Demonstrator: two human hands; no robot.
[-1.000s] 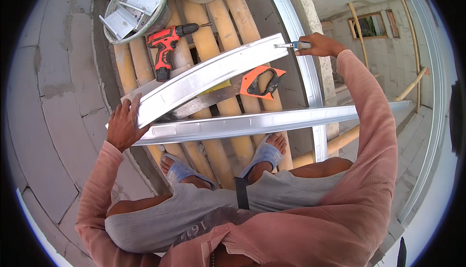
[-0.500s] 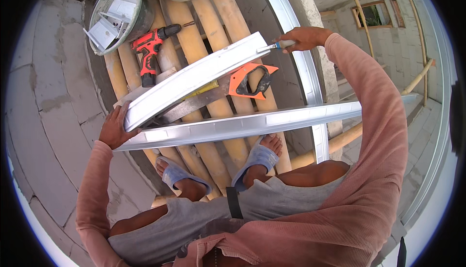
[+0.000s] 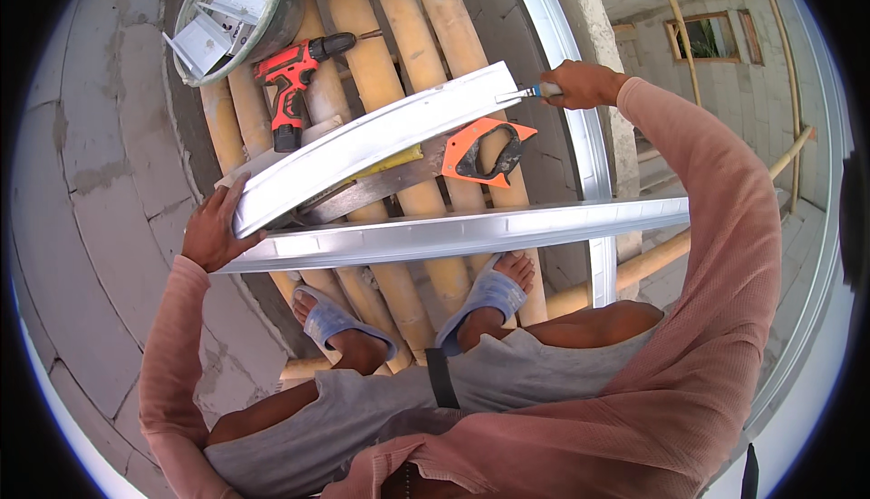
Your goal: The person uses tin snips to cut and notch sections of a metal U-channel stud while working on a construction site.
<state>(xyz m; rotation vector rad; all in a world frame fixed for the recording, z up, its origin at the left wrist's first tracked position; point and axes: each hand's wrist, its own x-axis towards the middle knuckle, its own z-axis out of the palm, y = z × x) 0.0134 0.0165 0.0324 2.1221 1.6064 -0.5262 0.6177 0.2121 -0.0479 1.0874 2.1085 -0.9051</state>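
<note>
I stand in sandals on a bamboo-pole scaffold [image 3: 412, 55]. My left hand [image 3: 213, 227] grips the near left end of a long silvery metal channel [image 3: 362, 145] that slants up to the right. My right hand [image 3: 580, 84] holds a small tool with a blue handle and metal tip [image 3: 521, 94] against the channel's far right end. A second, longer metal channel [image 3: 471, 232] lies across the poles just in front of my feet.
A red and black cordless drill [image 3: 292, 87] lies on the poles at the upper left. An orange-handled handsaw [image 3: 480, 150] lies under the slanted channel. A round bucket [image 3: 231, 9] holds white pieces. A grey block wall is at left, a metal frame [image 3: 580, 155] at right.
The view has tilted down a little, so everything sits slightly higher in the picture. Both hands keep their hold on the channel and the tool.
</note>
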